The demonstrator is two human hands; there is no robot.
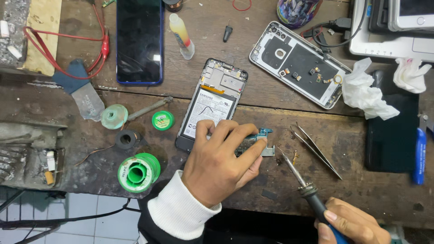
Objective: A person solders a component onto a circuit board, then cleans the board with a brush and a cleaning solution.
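Pinned flat under the left hand [217,160], fingers pressing down rather than wrapping, a small circuit board [258,143] sits near the workbench [361,190] front edge beside the opened phone [211,105], so the right hand [350,223], clenched on a soldering iron [304,186], can angle its tip in.

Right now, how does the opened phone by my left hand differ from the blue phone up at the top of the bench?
The opened phone has its back off, showing its battery and inner parts; the blue phone is closed, showing only a dark screen. The opened phone lies tilted and the left hand touches its lower end; the blue phone lies straight, untouched. Both lie flat on the wooden bench.
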